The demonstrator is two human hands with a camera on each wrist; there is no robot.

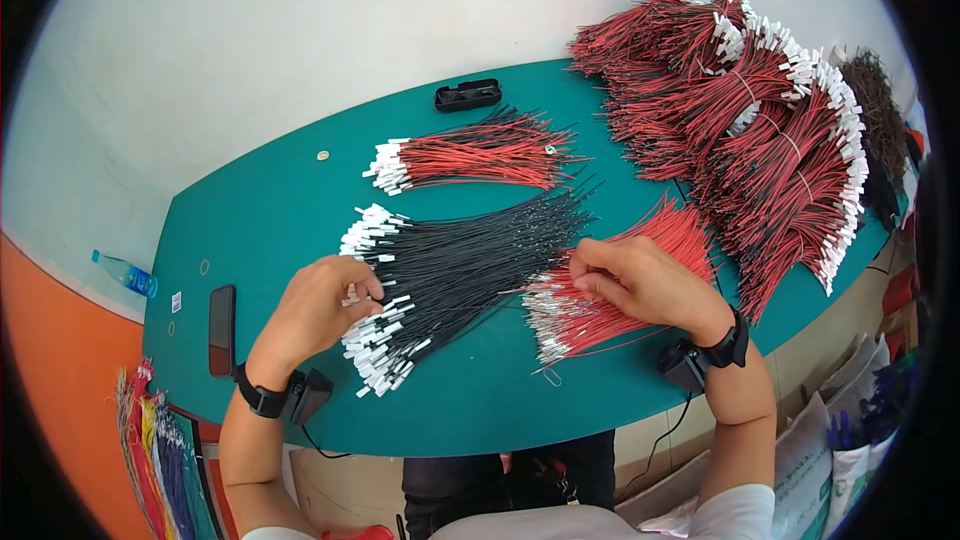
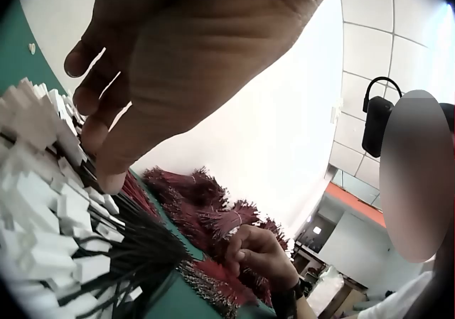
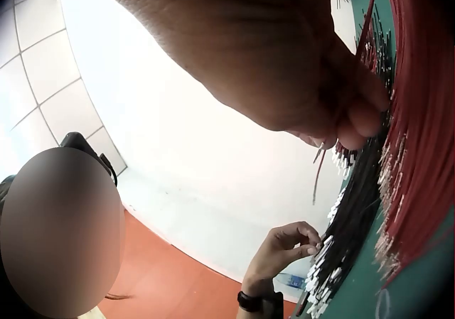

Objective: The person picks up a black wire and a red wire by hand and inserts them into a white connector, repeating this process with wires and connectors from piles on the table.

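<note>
A spread of black wires (image 1: 470, 250) with white connectors (image 1: 378, 358) at their left ends lies on the green table. Over these connectors hovers my left hand (image 1: 325, 302), its fingers loosely bent and thumb apart from them; in the left wrist view the thumb (image 2: 112, 177) overlaps the black wires. My right hand (image 1: 650, 280) is above a pile of red wires (image 1: 620, 315) with bare, pale tips facing left. Between its thumb and fingers it pinches a red wire (image 3: 316, 180), whose end hangs below the fingertips in the right wrist view.
Behind lies a bundle of red and black wires (image 1: 480, 162) with white connectors. Large tied bundles (image 1: 740, 110) are heaped at the right. A black case (image 1: 468, 95) sits at the back, a phone (image 1: 222, 330) at the left, and a bottle (image 1: 125, 273) beyond the left edge.
</note>
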